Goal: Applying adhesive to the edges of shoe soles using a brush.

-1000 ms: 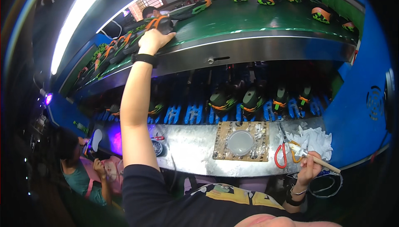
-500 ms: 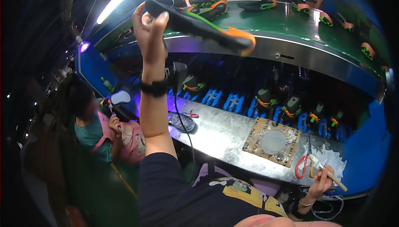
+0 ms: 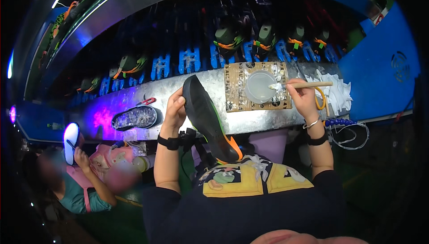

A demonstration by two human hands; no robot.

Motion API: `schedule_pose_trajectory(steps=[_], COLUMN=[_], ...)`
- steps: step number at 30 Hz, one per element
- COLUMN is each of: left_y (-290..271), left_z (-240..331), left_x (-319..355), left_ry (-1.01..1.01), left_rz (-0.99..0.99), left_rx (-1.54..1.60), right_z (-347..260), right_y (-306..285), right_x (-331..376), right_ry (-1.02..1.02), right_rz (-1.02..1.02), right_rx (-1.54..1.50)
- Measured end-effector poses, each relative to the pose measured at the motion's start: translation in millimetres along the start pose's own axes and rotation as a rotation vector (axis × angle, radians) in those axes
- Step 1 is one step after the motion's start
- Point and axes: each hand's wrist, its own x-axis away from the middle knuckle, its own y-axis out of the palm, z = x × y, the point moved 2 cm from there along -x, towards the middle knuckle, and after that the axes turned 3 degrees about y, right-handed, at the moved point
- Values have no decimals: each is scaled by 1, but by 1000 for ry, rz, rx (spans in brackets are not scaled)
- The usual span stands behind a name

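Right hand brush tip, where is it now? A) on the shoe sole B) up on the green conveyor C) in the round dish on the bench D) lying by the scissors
C: the right hand holds the brush with its bristle end in the round dish, while the left hand holds the shoe sole apart from it.

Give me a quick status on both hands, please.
Left hand grips black shoe sole. Right hand holds brush, tip in round dish. Nothing between.

Printed brown cardboard sheet [image 3: 258,93] on bench
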Motion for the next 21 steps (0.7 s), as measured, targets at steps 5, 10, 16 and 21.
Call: schedule_pose_trajectory(steps=[5, 10, 16, 21], left_y=[-3, 0, 19, 29], left_z=[-42, -58, -51, 1], left_x=[13, 32, 33, 3], left_ry=[-54, -251, -194, 141], left_rz=[-172, -287, -175, -249], left_rx=[246, 202, 14, -105], right_z=[1, 6, -2, -21], right_y=[15, 18, 14, 7], right_x=[-2, -3, 3, 9], right_ry=[8, 14, 3, 85], right_rz=[-29, -34, -9, -121], right_rx=[183, 205, 126, 55])
